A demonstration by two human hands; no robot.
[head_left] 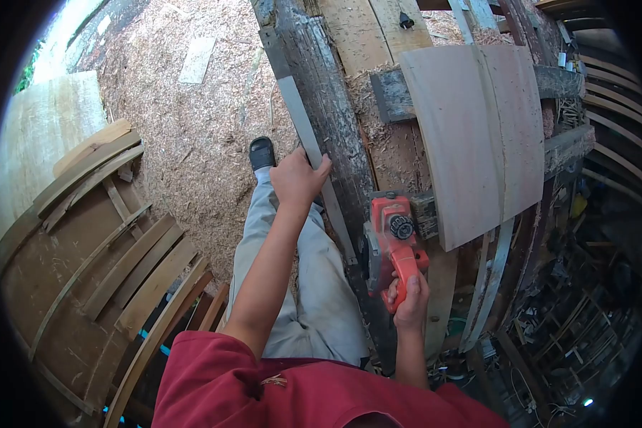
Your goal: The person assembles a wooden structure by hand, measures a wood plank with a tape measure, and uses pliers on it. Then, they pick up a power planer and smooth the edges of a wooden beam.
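In my right hand (411, 303) is a red electric hand planer (391, 214), gripped by its rear handle; a black knob tops its front. It rests on or just over the worn wooden bench (328, 85); its underside is hidden. My left hand (298, 178) is closed over a long, narrow, pale strip (290, 100) running along the bench's left edge. The thumb lies across the strip while the fingers bend round its outer side. To the right of the planer, a wide, slightly curved wooden panel (471, 135) lies across short grey crosspieces (392, 96).
Wood shavings (192, 128) cover the ground at the upper left. Several curved wooden pieces (132, 264) stand at the lower left beside a pale board (50, 135). A small dark object (406, 20) sits atop the bench planks. Scrap wood (578, 307) piles up at the lower right.
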